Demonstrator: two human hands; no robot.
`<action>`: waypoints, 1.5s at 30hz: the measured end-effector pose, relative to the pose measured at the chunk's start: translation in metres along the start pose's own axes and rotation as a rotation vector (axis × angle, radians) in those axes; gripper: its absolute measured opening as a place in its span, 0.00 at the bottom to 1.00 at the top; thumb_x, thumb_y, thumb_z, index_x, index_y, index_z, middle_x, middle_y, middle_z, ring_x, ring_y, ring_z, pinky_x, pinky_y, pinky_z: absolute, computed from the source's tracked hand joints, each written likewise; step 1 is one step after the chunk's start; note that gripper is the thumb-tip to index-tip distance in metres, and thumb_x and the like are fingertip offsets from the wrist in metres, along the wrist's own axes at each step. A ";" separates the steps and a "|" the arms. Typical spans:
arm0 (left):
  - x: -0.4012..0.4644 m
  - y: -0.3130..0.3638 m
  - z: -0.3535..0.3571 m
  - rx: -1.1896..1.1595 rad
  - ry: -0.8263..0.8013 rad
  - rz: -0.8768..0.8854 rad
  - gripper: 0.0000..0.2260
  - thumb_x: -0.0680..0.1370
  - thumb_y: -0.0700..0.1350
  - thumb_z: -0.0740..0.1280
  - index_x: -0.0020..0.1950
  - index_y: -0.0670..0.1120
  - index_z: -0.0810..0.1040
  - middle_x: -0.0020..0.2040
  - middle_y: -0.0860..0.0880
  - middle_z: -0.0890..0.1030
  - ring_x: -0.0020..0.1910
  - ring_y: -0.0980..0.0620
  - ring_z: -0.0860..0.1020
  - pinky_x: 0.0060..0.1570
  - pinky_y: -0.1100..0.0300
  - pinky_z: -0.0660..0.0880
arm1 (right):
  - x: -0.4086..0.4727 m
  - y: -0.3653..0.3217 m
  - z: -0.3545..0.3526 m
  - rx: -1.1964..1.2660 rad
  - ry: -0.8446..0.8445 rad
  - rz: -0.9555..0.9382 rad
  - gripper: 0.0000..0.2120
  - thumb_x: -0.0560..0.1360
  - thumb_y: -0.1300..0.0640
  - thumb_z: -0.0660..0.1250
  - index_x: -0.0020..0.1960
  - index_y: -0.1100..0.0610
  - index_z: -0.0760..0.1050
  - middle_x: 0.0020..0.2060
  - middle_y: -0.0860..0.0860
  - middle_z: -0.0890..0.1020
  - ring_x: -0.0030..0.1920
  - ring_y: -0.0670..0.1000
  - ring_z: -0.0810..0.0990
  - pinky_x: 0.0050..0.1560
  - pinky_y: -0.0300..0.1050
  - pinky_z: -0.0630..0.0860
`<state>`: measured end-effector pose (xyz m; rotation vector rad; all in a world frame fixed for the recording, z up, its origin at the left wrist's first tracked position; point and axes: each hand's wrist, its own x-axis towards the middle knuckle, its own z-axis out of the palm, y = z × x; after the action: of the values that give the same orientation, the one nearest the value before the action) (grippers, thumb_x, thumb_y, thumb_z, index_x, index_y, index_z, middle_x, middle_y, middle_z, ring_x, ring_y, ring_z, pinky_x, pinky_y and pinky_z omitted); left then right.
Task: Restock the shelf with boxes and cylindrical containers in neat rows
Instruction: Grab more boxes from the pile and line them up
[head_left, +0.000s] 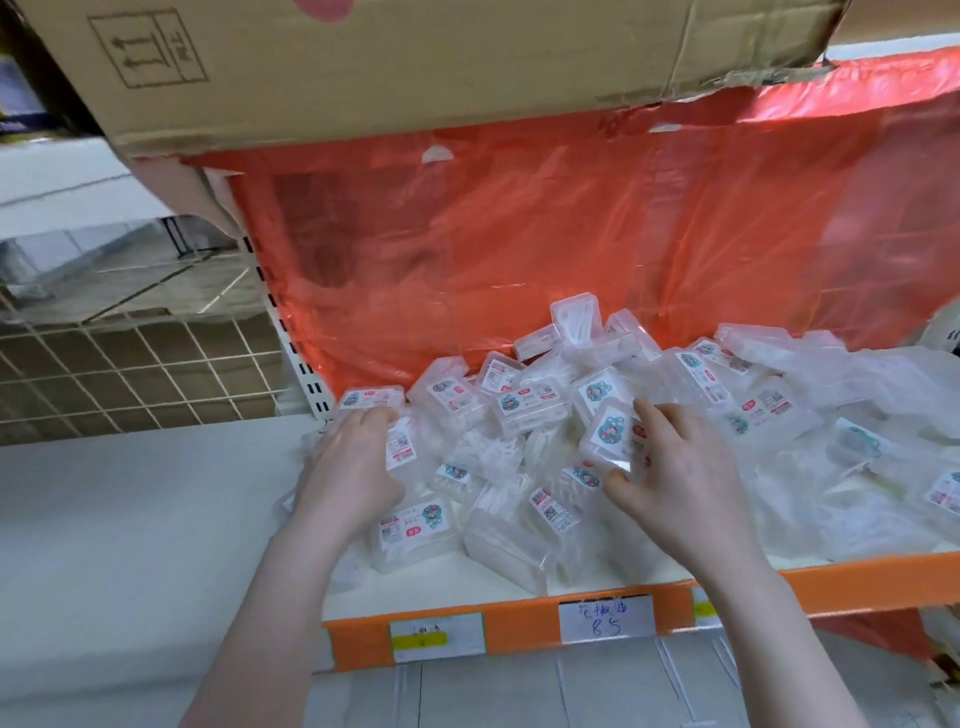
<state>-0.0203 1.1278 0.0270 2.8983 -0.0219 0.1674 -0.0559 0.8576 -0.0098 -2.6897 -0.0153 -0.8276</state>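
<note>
Several small clear plastic boxes (524, 410) with cartoon stickers and barcode labels lie in a loose heap on the white shelf (509, 584). My left hand (348, 467) rests palm down on the boxes at the heap's left end, its fingertips curled over one box (371, 402). My right hand (680, 478) pinches one sticker-labelled box (610, 436) between thumb and fingers, tilted above the pile. More boxes in clear bags (841, 467) spread out to the right.
An orange shelf lip (519, 623) with handwritten price tags (605, 616) runs along the front. Red plastic sheeting (519, 234) covers the shelf's back. A torn cardboard carton (415, 62) sits overhead. A white wire grid (130, 374) stands at the left.
</note>
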 end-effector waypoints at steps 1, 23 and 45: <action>-0.007 -0.006 0.000 -0.010 0.022 0.000 0.29 0.70 0.39 0.68 0.69 0.51 0.66 0.67 0.50 0.69 0.67 0.49 0.66 0.61 0.55 0.66 | -0.001 -0.003 0.002 0.008 -0.014 -0.005 0.30 0.56 0.60 0.76 0.56 0.66 0.76 0.44 0.59 0.78 0.43 0.62 0.77 0.41 0.51 0.75; -0.118 -0.251 -0.057 -0.066 0.223 -0.198 0.27 0.70 0.33 0.61 0.67 0.52 0.66 0.62 0.52 0.71 0.62 0.50 0.68 0.55 0.60 0.68 | -0.036 -0.255 0.056 -0.017 -0.341 -0.271 0.30 0.58 0.55 0.72 0.57 0.64 0.75 0.46 0.59 0.79 0.47 0.63 0.77 0.44 0.52 0.74; -0.161 -0.509 -0.115 0.021 0.147 -0.249 0.28 0.72 0.42 0.70 0.69 0.51 0.64 0.61 0.51 0.72 0.60 0.51 0.70 0.55 0.57 0.71 | -0.065 -0.515 0.154 0.053 -0.539 -0.400 0.32 0.70 0.49 0.64 0.71 0.55 0.61 0.63 0.51 0.71 0.62 0.54 0.69 0.59 0.42 0.64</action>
<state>-0.1788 1.6496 0.0004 2.8685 0.3656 0.3354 -0.0795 1.3989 -0.0082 -2.8097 -0.7042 -0.1644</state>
